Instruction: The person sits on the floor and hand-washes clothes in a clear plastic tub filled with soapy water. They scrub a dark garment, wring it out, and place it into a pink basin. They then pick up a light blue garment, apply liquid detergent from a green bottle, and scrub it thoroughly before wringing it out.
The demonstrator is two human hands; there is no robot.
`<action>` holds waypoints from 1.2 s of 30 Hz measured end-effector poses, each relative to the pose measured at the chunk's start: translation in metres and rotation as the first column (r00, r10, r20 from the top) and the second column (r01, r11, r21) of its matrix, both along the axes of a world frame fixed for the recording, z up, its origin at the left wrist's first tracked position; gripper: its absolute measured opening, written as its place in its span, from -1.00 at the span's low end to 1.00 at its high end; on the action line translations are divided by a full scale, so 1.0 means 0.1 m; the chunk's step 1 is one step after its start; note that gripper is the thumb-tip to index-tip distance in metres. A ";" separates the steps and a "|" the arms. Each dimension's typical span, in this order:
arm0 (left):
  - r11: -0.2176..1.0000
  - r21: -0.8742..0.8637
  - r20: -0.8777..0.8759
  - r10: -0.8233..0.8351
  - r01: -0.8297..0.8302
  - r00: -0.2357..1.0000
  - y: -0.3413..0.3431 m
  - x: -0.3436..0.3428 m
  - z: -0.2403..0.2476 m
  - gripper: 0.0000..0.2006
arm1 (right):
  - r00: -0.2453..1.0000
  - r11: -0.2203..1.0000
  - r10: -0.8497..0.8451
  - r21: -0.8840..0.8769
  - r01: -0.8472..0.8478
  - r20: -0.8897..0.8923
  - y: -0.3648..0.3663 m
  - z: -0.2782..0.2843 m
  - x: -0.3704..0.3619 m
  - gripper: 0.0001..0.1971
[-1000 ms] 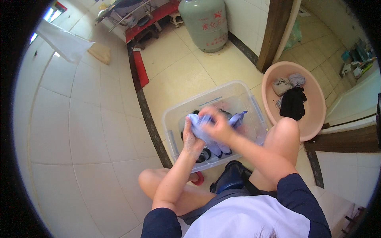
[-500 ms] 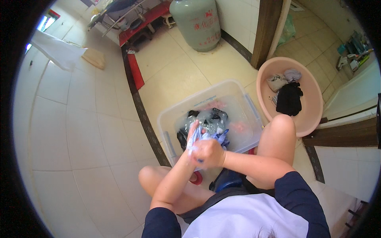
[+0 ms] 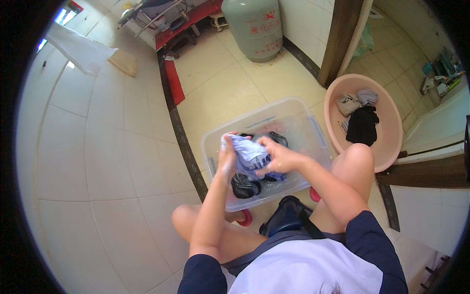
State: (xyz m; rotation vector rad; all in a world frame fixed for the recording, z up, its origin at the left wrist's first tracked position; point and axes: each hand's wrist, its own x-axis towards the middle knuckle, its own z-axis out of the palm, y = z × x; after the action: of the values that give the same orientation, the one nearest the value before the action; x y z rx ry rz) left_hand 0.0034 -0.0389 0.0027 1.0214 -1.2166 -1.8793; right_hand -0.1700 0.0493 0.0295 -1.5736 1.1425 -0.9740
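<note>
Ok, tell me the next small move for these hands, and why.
Probably rub the light-blue cloth against itself: the sudsy left hand and the right hand hold it bunched above the clear plastic tub, with whitish foam near the left wrist.

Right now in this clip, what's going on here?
A person holds a light blue cloth between the left hand and right hand, above a clear plastic tub. Dark wet clothes lie in the tub. To its right, a pink basin holds more clothes.
</note>
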 end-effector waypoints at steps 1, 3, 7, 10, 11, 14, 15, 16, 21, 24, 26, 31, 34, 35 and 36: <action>0.995 -0.082 0.157 -0.039 0.053 0.987 0.05 -0.01 -0.10 -0.26 | 0.910 0.975 -0.134 0.214 0.051 0.393 -0.02 0.05 0.00 -0.27; 0.908 -0.336 0.188 -0.198 0.252 0.962 0.18 -0.03 -0.24 -0.18 | 0.735 0.953 -0.286 0.260 0.154 0.615 -0.08 0.15 -0.03 -0.32; 0.713 -0.227 0.715 -0.340 0.664 0.611 0.33 -0.03 -0.24 -0.42 | 0.452 0.948 -0.309 0.232 0.219 0.837 -0.09 0.29 -0.23 -0.54; 0.792 -0.112 0.755 -0.324 0.600 0.569 0.27 0.02 -0.12 -0.53 | 0.281 0.951 -0.288 0.238 0.199 0.915 -0.12 0.36 -0.46 -0.59; 0.796 -0.227 0.608 -0.334 0.561 0.720 0.24 0.03 -0.08 -0.58 | 0.285 0.875 -0.451 0.357 0.327 0.846 -0.16 0.38 -0.52 -0.59; 0.975 0.194 -0.125 -0.085 0.108 0.989 0.20 0.00 -0.03 -0.52 | 0.336 0.722 -0.642 0.395 0.569 0.689 -0.24 0.37 -0.46 -0.58; 0.931 0.335 -0.455 0.023 0.148 0.890 0.19 -0.04 -0.03 -0.47 | 0.394 0.690 -0.680 0.359 0.629 0.618 -0.25 0.34 -0.34 -0.57; 0.907 0.389 -0.617 0.128 0.160 0.776 0.20 -0.08 -0.03 -0.47 | 0.443 0.667 -0.706 0.308 0.679 0.553 -0.22 0.30 -0.18 -0.56; 0.658 0.644 -0.623 0.155 0.390 0.767 0.28 -0.36 0.03 -0.68 | 0.915 0.772 -0.372 -0.599 0.212 -0.156 0.09 0.09 0.60 -0.69; 0.689 0.555 -0.691 0.068 0.467 0.720 0.42 -0.46 0.15 -0.71 | 0.878 0.657 -0.436 -0.736 0.161 -0.197 0.09 0.01 0.48 -0.77; 0.760 0.620 -0.452 0.144 0.194 0.881 0.60 -0.50 0.19 -0.64 | 0.727 0.558 -0.677 -0.723 0.407 -0.113 -0.06 -0.01 0.23 -0.76; 0.713 0.591 -0.685 0.197 0.377 0.701 0.51 -0.53 -0.01 -0.58 | 0.767 0.634 -0.618 -0.685 0.359 -0.169 0.02 0.03 0.23 -0.86; 0.793 0.192 -0.916 -0.066 0.577 0.395 0.32 -0.47 -0.17 -0.58 | 0.863 0.626 -0.487 -0.744 0.235 -0.137 0.16 0.02 0.37 -0.87; 0.804 0.396 -0.777 0.035 0.444 0.629 0.33 -0.44 -0.20 -0.58 | 0.879 0.542 -0.470 -0.813 0.213 -0.083 0.15 -0.01 0.36 -0.87; 0.811 0.494 -0.629 0.083 0.314 0.773 0.34 -0.40 -0.19 -0.59 | 0.815 0.598 -0.568 -0.736 0.317 -0.110 0.14 -0.03 0.35 -0.85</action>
State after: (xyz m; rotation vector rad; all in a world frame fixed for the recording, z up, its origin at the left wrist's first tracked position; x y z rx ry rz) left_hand -0.0361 -0.0052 -0.0165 0.4843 -0.3055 -2.4930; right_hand -0.1345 0.0635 0.0263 -2.1609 1.5843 -1.6708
